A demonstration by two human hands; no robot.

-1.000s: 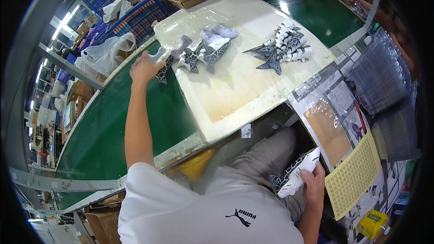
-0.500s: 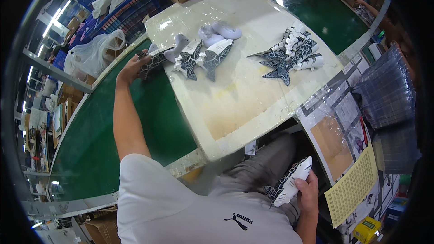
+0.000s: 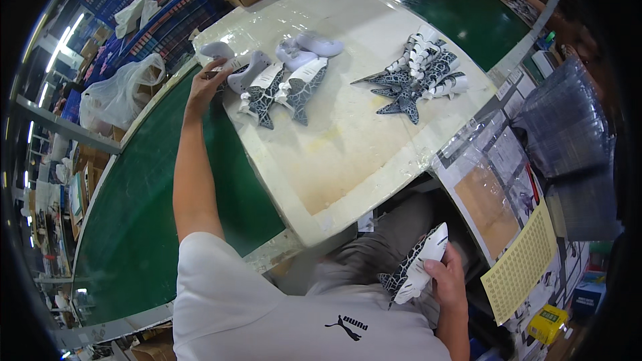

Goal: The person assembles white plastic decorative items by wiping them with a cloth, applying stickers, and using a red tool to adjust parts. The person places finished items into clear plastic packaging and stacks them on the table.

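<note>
My left hand [image 3: 204, 83] reaches far out to the left edge of the cream work board [image 3: 348, 140], fingers closed on a grey-and-white shoe upper piece [image 3: 231, 70] beside a small pile of similar pieces [image 3: 281, 83]. Low by my lap, my right hand [image 3: 447, 277] grips a white piece with a black cracked pattern [image 3: 416, 269]. A second heap of patterned pieces [image 3: 418, 73] lies at the board's far right.
A green table surface [image 3: 160, 207] runs under and left of the board. A white plastic bag [image 3: 120, 93] and blue crates [image 3: 144, 17] sit far left. At right lie clear plastic sheets [image 3: 568, 127], a yellow dotted sheet [image 3: 521, 264] and papers.
The view has shifted, so the board sits lower. My left hand stays at the left pile and has closed on a piece. My right hand keeps its piece by my lap.
</note>
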